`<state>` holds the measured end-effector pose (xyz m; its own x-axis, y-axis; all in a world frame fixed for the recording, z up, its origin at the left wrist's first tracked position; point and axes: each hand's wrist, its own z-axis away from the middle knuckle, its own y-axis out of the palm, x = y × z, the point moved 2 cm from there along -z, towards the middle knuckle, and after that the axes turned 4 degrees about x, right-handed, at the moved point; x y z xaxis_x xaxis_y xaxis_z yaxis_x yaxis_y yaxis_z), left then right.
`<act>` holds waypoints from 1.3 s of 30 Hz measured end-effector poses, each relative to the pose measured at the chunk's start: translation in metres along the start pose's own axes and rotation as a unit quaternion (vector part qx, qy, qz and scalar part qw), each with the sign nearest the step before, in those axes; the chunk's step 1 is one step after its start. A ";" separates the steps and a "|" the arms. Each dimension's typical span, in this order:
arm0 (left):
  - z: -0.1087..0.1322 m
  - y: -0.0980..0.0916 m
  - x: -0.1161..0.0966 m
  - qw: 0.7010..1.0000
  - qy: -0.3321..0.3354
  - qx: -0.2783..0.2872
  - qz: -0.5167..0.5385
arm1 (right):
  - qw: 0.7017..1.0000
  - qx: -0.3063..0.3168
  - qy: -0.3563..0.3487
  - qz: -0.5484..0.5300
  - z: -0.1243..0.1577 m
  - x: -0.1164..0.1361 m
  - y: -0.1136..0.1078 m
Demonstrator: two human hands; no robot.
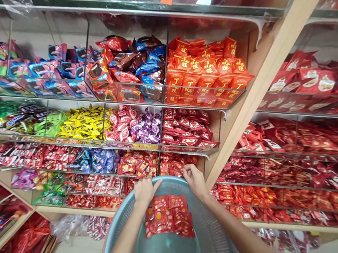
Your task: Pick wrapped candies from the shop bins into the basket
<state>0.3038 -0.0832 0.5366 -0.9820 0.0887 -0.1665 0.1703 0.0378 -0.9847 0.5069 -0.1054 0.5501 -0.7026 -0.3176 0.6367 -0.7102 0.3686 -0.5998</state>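
A blue-green plastic basket [217, 238] with perforated sides is below me, up against the shelves. Several red candy packets [167, 216] lie together on its bottom. My left hand [145, 191] is at the far rim, its fingers curled over the edge and partly hidden, with the thumb stretched out along it. At the rim's right side, my right hand [196, 180] has thumb and fingers drawn together in a pinch. Whatever may be between them does not show. Just past both hands, red packets [175, 165] fill a low shelf compartment.
Wooden shelving with clear dividers holds purple twist-wrapped sweets [146, 126], yellow sweets [83, 123] and orange-red bags [207, 71]. A wooden upright [241, 119] parts it from a right-hand unit of red packets [305, 79]. Clear bags [71, 227] lie on the floor at left.
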 end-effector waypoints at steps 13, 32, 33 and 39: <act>0.000 0.005 0.001 1.000 0.009 -0.006 -0.007 | 0.884 0.085 0.323 -0.328 0.063 0.011 0.069; -0.001 0.003 0.001 1.000 -0.005 -0.006 -0.005 | 0.979 0.057 0.183 -0.074 0.047 0.001 0.079; -0.001 0.003 0.001 1.000 -0.006 -0.001 -0.004 | 0.980 0.056 0.177 -0.071 0.047 0.003 0.078; 0.000 0.004 0.001 1.000 0.008 -0.010 0.005 | 0.987 0.052 0.136 -0.065 0.048 0.009 0.069</act>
<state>0.3036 -0.0825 0.5328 -0.9789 0.1044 -0.1757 0.1822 0.0559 -0.9817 0.4495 -0.1244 0.4907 -0.5776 -0.1040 0.8097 -0.8040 0.2442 -0.5422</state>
